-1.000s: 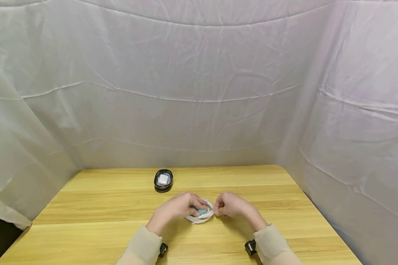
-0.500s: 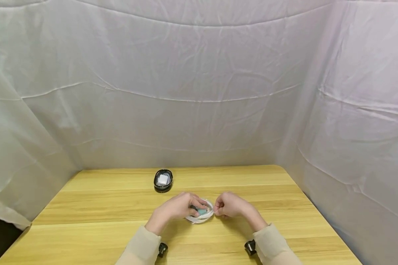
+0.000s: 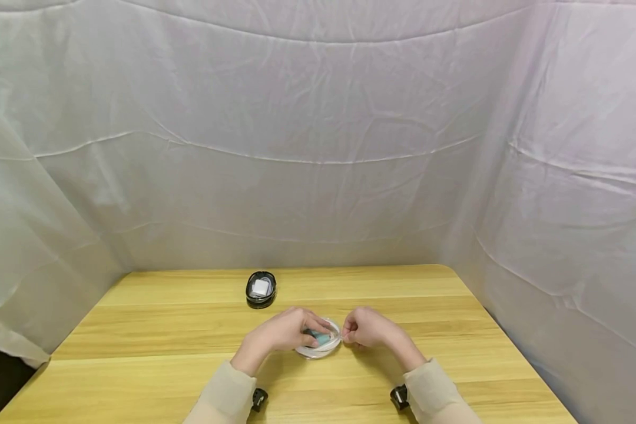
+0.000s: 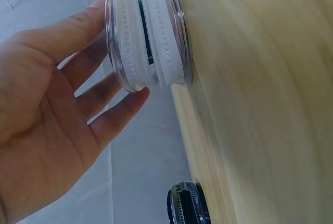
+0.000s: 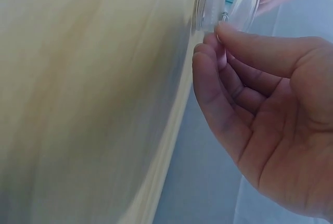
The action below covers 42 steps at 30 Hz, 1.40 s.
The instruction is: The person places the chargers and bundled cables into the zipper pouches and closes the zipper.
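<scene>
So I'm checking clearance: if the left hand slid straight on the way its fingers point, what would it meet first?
Probably the right hand, just past the clear zip case that the left hand already touches; depth is hard to judge.

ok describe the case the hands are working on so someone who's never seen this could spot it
On the wooden table, look near the front middle, between the left hand and right hand. There lies a round clear zip case with a white zipper and something teal inside. The other round case, farther back, is black and untouched.
</scene>
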Each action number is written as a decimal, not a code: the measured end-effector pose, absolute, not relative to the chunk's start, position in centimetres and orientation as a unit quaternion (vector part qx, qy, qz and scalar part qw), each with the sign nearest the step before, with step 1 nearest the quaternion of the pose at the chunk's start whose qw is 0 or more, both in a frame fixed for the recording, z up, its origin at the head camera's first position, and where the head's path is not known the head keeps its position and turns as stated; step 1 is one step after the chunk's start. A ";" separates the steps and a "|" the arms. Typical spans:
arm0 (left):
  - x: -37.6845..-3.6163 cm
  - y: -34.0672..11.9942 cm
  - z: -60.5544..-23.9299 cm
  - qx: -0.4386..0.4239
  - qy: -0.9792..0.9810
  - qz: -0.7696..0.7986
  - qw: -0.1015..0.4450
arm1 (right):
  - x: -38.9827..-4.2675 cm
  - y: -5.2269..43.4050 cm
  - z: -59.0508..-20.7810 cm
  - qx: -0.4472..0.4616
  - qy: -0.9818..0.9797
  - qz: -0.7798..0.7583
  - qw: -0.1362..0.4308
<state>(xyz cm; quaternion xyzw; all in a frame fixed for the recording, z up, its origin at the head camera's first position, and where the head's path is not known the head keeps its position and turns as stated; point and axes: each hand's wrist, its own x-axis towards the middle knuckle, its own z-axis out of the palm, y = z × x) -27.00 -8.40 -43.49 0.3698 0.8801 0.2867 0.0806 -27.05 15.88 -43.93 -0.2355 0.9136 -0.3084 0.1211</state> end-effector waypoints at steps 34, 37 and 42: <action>-26.9 -8.1 -43.4 0.391 0.862 0.310 0.092 | -27.3 15.9 -44.2 -0.215 0.930 -0.290 0.065; -26.9 -8.1 -43.4 0.382 0.863 0.315 0.099 | -27.3 15.9 -44.2 -0.219 0.929 -0.291 0.067; -27.0 -8.1 -43.6 0.373 0.865 0.319 0.104 | -27.5 16.1 -44.3 -0.224 0.928 -0.289 0.072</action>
